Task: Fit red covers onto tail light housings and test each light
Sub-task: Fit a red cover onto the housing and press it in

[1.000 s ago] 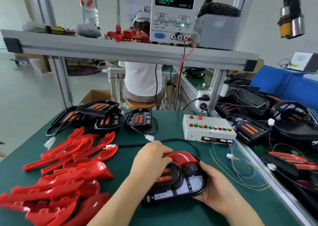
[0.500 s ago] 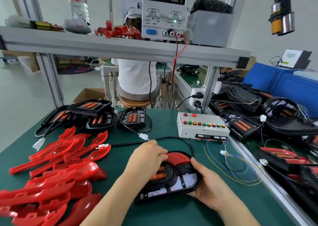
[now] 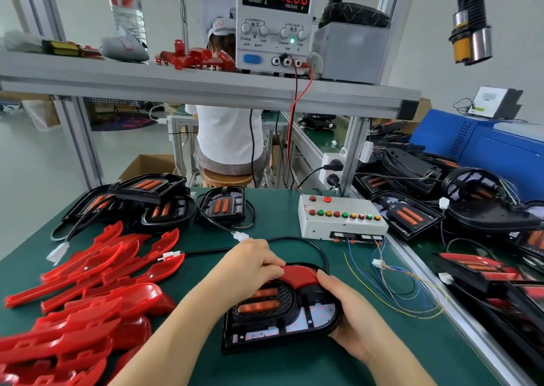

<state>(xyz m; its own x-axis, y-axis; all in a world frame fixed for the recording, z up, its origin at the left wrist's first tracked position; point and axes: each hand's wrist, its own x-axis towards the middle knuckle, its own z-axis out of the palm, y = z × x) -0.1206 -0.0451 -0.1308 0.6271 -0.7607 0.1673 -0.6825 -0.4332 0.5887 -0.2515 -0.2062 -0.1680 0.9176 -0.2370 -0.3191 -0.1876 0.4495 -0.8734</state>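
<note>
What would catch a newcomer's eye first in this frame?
Probably the heap of red covers spread over the left of the green table. Next, both hands at centre front: the left hand presses a red cover onto the black housing, which the right hand steadies. Above, the power supply glows 12.00.

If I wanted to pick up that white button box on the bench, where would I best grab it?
Probably across the two long sides of the white button box, near its middle, coming from above. It lies flat and is long and low, so a grip spans it there. The buttons crowd the top, and thin wires leave its near edge, so keep off that end.
</note>
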